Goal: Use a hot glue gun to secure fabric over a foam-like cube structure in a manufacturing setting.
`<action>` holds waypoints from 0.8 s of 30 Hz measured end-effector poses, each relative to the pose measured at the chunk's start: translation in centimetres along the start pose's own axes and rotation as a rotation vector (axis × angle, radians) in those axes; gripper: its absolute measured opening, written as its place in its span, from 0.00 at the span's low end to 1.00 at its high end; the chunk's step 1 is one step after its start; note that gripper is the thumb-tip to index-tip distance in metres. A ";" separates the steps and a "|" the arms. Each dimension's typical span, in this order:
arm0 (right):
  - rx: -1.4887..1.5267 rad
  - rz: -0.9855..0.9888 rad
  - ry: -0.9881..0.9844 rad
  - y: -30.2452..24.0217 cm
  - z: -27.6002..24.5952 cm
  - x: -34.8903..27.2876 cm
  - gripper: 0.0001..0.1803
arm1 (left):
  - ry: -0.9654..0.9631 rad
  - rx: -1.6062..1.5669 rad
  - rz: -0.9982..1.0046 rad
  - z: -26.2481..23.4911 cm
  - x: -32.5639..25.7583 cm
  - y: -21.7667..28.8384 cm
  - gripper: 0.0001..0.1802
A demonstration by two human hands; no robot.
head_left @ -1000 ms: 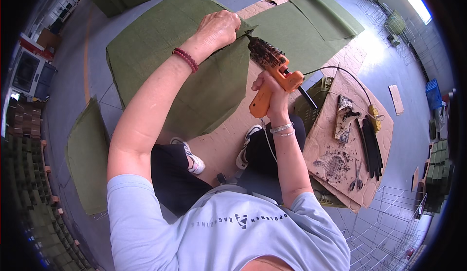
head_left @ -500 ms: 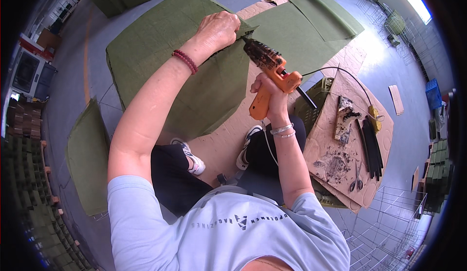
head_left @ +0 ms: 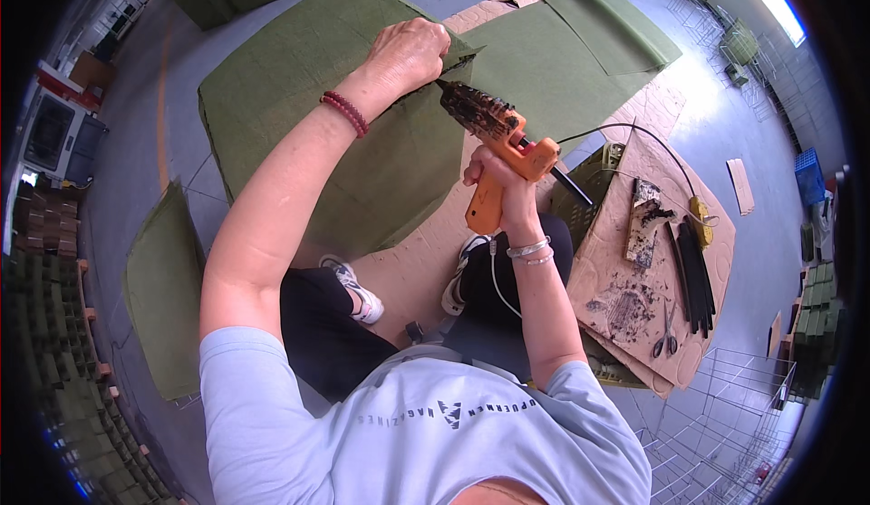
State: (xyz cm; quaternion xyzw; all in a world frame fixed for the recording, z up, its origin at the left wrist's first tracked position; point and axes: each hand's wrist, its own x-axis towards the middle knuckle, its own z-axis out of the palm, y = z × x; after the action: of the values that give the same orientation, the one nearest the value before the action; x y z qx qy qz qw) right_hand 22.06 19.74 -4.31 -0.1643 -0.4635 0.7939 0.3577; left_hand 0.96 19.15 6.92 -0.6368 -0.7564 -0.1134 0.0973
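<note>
My right hand (head_left: 507, 183) is wrapped round the handle of an orange glue gun (head_left: 507, 138), whose front half is caked in dark glue. A black glue stick (head_left: 573, 188) pokes out of its back. The nozzle points up and left, at the edge of a big green fabric-covered box (head_left: 308, 79) standing between me and the far floor. On that edge my left hand (head_left: 410, 52) is closed, gripping a fold of the green fabric; the fingertips are hidden under the hand. Beyond, the green fabric sheet (head_left: 544, 79) spreads out to the right.
At my right, a cardboard sheet (head_left: 607, 278) lies on a green crate (head_left: 580, 192), bearing scissors (head_left: 666, 331), black glue sticks (head_left: 693, 278), a glue-smeared block (head_left: 643, 224) and a yellow socket (head_left: 700, 221). The gun's cord (head_left: 648, 129) loops there. Wire frames (head_left: 716, 414) stand lower right; a green panel (head_left: 163, 297) leans left.
The glue gun in my right hand has shifted slightly left and down, its nozzle now close under my left hand. My left hand has barely moved.
</note>
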 end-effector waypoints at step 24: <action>-0.023 -0.010 0.020 0.4 0.0 -0.4 0.05 | -0.034 0.002 -0.035 -0.4 -0.3 0.3 0.08</action>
State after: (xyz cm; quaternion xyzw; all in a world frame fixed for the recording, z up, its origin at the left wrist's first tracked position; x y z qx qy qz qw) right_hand 22.15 19.35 -4.73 -0.1740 -0.4697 0.7851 0.3643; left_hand 1.30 18.80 7.26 -0.6253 -0.7690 -0.1037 0.0831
